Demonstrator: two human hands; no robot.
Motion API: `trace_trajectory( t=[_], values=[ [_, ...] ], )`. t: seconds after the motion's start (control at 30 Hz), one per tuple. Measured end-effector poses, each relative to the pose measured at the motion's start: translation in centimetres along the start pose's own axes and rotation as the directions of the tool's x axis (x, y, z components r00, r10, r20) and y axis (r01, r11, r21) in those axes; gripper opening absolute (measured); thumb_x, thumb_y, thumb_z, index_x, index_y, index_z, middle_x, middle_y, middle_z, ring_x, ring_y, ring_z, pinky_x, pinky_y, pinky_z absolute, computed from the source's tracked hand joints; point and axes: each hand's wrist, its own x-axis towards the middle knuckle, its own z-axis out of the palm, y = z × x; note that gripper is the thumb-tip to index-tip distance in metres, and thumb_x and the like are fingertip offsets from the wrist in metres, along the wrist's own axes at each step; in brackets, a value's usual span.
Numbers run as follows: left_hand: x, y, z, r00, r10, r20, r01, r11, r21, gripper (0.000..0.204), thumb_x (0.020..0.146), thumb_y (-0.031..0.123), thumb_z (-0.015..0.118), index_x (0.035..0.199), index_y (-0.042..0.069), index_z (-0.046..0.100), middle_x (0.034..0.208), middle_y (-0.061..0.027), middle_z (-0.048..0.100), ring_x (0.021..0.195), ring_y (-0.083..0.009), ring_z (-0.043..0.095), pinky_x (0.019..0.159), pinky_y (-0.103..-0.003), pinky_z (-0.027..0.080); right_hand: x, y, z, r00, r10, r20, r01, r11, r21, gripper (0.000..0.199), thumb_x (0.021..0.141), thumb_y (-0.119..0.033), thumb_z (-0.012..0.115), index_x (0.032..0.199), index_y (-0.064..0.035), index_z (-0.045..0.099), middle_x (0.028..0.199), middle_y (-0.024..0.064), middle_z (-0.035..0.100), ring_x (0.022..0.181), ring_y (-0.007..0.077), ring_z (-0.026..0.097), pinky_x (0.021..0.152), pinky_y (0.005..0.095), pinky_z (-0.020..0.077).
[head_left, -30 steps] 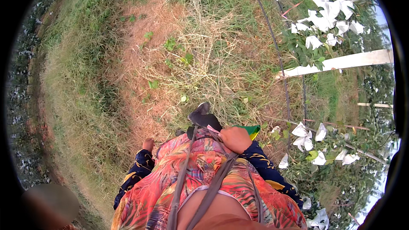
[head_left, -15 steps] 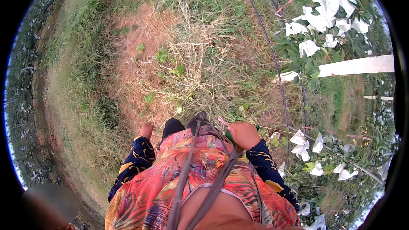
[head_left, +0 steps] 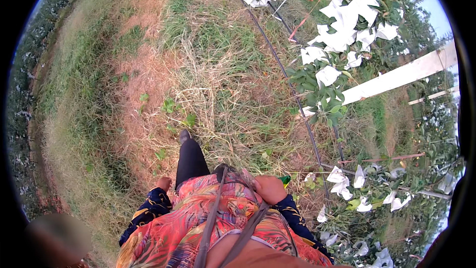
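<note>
Right hand (head_left: pixel 270 188), lower centre, is clenched around a small green thing (head_left: pixel 284 180) — kind unclear. Left hand (head_left: pixel 163 183), lower left, hangs by the hip — its grip cannot be told.

Bright floral shirt (head_left: pixel 233 218), dark patterned sleeves (head_left: pixel 148 211), black trousers (head_left: pixel 191 161), grey straps (head_left: pixel 213 218).

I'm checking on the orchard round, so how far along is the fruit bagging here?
Done: many white paper bags already hang on the leafy branches along the row. In hand: the right hand grips something with a green tip; the left hand hangs empty. What is left can't be judged: unbagged fruit isn't visible.
</note>
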Motion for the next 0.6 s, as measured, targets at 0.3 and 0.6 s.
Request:
trace_trajectory(
  t=[0.3, 0.6],
  values=[
    [10.6, 4.9, -2.1, 0.962, 0.210, 0.177, -0.273, 0.799, 0.535, 0.008, 0.073, 0.015, 0.061, 0.073, 0.009, 0.066, 0.077, -0.0103, 0.064, 0.077, -0.0276, 0.063, 0.068, -0.039, 0.051, 5.6, -1.6, -0.5, 0.996, 0.038, 0.081, -0.038, 0.999, -0.002, 0.032, 0.090, -0.031, 0.039, 0.081, -0.0073, 0.058, 0.077, 0.0148, 0.060, 0.078, 0.0359, 0.059, 0.068, 0.0467, 0.0471],
    [13.6, 5.8, -10.1, 0.984, -0.085, 0.159, 0.027, 0.941, 0.337, 0.007, 0.075, 0.011, 0.060, 0.078, 0.007, 0.064, 0.082, -0.0072, 0.064, 0.076, -0.0255, 0.064, 0.065, -0.038, 0.052, 19.0, -7.7, -5.2, 0.967, 0.026, 0.254, -0.004, 0.996, -0.088, 0.031, 0.090, -0.033, 0.039, 0.085, -0.0103, 0.060, 0.082, 0.0145, 0.062, 0.081, 0.0350, 0.060, 0.069, 0.0478, 0.0468]
  ],
)
